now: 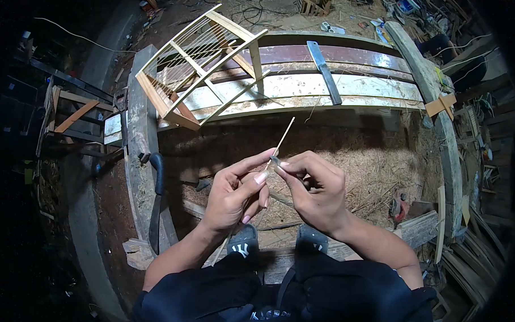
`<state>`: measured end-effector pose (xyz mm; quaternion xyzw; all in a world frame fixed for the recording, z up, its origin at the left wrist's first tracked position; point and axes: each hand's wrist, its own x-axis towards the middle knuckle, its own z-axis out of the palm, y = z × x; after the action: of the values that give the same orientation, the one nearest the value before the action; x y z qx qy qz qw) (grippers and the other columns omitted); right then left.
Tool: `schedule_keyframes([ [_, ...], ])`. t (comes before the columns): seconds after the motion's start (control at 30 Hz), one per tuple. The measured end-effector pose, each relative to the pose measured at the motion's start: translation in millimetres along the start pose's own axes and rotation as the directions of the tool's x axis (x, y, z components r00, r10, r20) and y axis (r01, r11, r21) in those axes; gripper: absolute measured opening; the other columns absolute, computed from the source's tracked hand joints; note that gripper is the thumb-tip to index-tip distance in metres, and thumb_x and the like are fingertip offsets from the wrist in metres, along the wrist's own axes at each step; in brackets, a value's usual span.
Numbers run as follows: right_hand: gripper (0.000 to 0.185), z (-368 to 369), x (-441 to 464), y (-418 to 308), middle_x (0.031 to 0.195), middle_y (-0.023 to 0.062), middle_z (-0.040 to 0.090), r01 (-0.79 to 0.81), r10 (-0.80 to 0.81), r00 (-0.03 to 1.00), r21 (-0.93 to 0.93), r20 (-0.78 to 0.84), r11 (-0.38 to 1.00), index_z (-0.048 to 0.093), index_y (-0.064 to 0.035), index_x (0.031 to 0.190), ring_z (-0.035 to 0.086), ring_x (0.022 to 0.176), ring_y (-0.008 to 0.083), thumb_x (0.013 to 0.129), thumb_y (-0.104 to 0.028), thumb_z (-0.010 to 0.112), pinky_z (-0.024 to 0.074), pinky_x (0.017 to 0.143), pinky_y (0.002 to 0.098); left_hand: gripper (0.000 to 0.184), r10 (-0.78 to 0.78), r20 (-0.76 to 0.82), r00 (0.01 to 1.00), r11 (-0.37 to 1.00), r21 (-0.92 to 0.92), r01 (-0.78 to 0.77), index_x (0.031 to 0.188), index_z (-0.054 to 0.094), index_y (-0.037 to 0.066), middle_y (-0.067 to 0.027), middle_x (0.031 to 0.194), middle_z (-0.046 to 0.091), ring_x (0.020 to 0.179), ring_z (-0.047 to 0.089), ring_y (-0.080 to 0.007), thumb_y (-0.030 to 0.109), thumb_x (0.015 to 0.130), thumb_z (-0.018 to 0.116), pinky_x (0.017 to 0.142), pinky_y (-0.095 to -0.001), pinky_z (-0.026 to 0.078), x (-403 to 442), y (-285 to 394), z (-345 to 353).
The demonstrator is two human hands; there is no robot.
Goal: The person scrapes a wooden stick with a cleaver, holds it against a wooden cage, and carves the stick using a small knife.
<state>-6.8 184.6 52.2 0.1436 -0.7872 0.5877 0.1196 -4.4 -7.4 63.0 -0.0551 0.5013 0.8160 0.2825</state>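
Between the fingers of my left hand (236, 195) is a thin bamboo stick (284, 133), slanting from the upper right down toward my lap. My right hand (315, 188) pinches a small dark piece (275, 160) against the stick, right at my left fingertips; it looks like a bit of metal or a short blade, but the fingers hide most of it. Both hands are closed and almost touch. Beyond them, a wooden cage-like frame (201, 72) with many thin bars rests tilted on the bench planks.
A flat-bladed tool (324, 72) lies across the white plank (373, 87). On the left beam (138, 128) rests a knife with a dark blue handle (157, 171). Shavings (376, 159) cover the ground below. A red-and-grey tool (399, 208) is at lower right.
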Motion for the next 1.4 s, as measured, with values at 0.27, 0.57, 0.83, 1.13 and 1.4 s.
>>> schedule_keyframes([
  [0.27,0.007,1.7,-0.9,11.2,0.084,0.0131,0.07,0.103,-0.103,0.995,0.025,0.014,0.994,0.069,0.0041,0.09,0.069,0.069,0.018,0.085,0.007,0.072,0.0516,0.058,0.0288,0.047,-0.018,-0.009,1.0,0.998,0.058,0.019,0.148,0.049,-0.001,-0.0082,0.072,0.066,0.041,0.042,-0.0042,0.012,0.104,0.057,0.039,-0.0189,0.032,0.8,0.2,-2.9],
  [0.57,0.007,1.2,-2.6,8.4,0.082,0.0139,0.068,0.047,-0.048,0.999,0.021,0.018,0.999,0.067,0.0039,0.088,0.068,0.068,0.0182,0.084,0.007,0.073,0.0513,0.058,0.0299,0.046,-0.021,-0.008,1.0,0.999,0.041,0.022,0.147,0.047,-0.002,-0.0086,0.073,0.067,0.041,0.042,-0.0041,0.011,0.104,0.057,0.039,-0.0188,0.032,3.7,-3.3,-4.8],
  [0.83,0.008,-4.0,4.0,5.4,0.082,0.0142,0.069,0.004,-0.004,1.0,-0.018,0.02,1.0,0.068,0.0041,0.089,0.07,0.069,0.0186,0.084,0.007,0.073,0.0523,0.058,0.0296,0.046,-0.043,0.019,0.999,0.998,0.047,0.042,0.147,0.047,-0.002,-0.0083,0.073,0.067,0.04,0.042,-0.004,0.011,0.104,0.057,0.039,-0.0188,0.032,5.4,-1.4,-5.7],
  [1.13,0.008,-9.4,9.5,6.4,0.082,0.0143,0.069,-0.154,0.155,0.988,-0.048,0.008,0.987,0.068,0.0043,0.089,0.069,0.069,0.0178,0.084,0.008,0.073,0.052,0.058,0.031,0.046,-0.054,-0.016,0.998,0.998,0.036,0.055,0.147,0.048,-0.003,-0.0091,0.073,0.068,0.041,0.043,-0.0036,0.01,0.104,0.058,0.038,-0.0187,0.032,4.6,-0.3,-3.2],
  [1.4,0.008,-7.0,11.0,6.0,0.08,0.014,0.068,-0.042,0.042,0.999,-0.033,0.006,0.999,0.067,0.004,0.088,0.069,0.069,0.0219,0.084,0.006,0.073,0.0524,0.06,0.0311,0.045,-0.047,-0.034,0.998,0.998,0.028,0.048,0.146,0.051,-0.002,-0.0098,0.074,0.069,0.041,0.043,-0.0036,0.009,0.103,0.06,0.038,-0.0186,0.032,2.2,-1.0,-4.6],
])
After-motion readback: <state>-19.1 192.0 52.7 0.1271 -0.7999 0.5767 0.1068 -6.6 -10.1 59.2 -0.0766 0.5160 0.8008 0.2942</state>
